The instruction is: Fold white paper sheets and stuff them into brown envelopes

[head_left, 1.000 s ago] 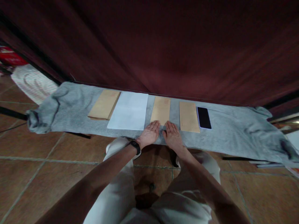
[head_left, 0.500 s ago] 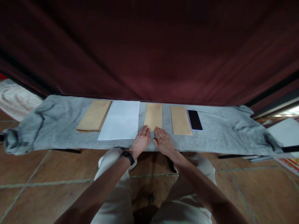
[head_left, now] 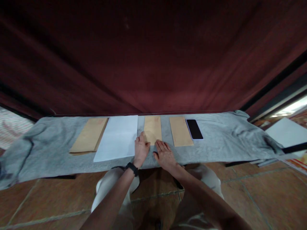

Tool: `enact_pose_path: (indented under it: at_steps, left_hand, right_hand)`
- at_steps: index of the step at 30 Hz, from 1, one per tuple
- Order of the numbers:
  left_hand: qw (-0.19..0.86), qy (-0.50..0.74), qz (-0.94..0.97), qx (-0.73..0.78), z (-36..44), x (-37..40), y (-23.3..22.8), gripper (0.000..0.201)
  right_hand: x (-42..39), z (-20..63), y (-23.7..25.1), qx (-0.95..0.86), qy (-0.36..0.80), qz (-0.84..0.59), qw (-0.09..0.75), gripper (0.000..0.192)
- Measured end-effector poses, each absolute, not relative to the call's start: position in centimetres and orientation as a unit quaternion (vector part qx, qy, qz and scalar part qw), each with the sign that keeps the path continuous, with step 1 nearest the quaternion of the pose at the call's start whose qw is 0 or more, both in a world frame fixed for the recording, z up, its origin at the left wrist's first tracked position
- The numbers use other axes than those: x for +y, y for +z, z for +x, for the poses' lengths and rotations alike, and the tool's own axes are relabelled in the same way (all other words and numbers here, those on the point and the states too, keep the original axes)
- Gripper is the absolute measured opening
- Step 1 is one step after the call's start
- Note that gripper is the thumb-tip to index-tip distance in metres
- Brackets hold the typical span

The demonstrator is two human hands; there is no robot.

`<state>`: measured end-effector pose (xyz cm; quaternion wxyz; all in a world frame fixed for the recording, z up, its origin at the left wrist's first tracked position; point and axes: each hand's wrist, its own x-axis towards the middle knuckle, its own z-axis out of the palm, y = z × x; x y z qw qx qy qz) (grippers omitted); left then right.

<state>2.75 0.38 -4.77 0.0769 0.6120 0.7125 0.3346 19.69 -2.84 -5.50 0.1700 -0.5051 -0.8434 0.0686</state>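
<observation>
In the head view, we are looking down at a low table (head_left: 216, 153) draped in a grey cloth (head_left: 59, 153), with a dark red curtain (head_left: 153, 57) hanging behind it and hiding whatever lies beyond. Our left hand (head_left: 140, 149) is resting at the near left corner of the middle brown envelope (head_left: 153, 129), its fingers (head_left: 141, 138) lying close together over that edge; we cannot tell whether they are pinching the paper or only pressing on it. Our right hand (head_left: 165, 154) is lying flat on the cloth, fingers slightly spread, fingertips touching the envelope's near edge and gripping nothing. A black wristband (head_left: 132, 168) is circling the left wrist.

Just left of the envelope a white sheet (head_left: 118, 137) is lying, and beyond it a stack of brown envelopes (head_left: 89, 139), its count unreadable. To the right are another brown envelope (head_left: 180, 135) and a dark phone (head_left: 194, 129), side by side. At the far right, white papers (head_left: 285, 132) are being cut off by the frame, and the cloth's left end is blurring away.
</observation>
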Motion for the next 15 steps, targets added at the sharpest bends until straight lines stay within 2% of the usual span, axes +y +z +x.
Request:
enact_pose_path:
  at_steps: [2, 4, 6, 8, 15]
  left_hand:
    - [0.151, 0.359, 0.57, 0.723, 2.4, 0.9, -4.5, 0.08]
    - [0.255, 0.4, 0.507, 0.72, 2.2, 1.2, -4.3, 0.083]
    - [0.356, 0.454, 0.453, 0.679, 2.2, 1.4, -3.9, 0.074]
    - [0.411, 0.499, 0.435, 0.627, 2.7, 1.4, -3.0, 0.06]
    - [0.353, 0.505, 0.533, 0.581, 6.6, -0.2, 1.5, 0.053]
  right_hand:
    - [-2.6, 19.7, -5.3, -0.843, 0.072, -0.504, 0.176, 0.053]
    - [-2.3, 19.7, -4.9, -0.842, 0.075, -0.502, 0.184, 0.049]
    - [-2.1, 19.8, -4.5, -0.841, 0.073, -0.501, 0.193, 0.046]
    - [-1.8, 19.9, -3.8, -0.835, 0.066, -0.507, 0.202, 0.045]
    - [-0.9, 20.6, -1.4, -0.801, 0.08, -0.559, 0.201, 0.046]
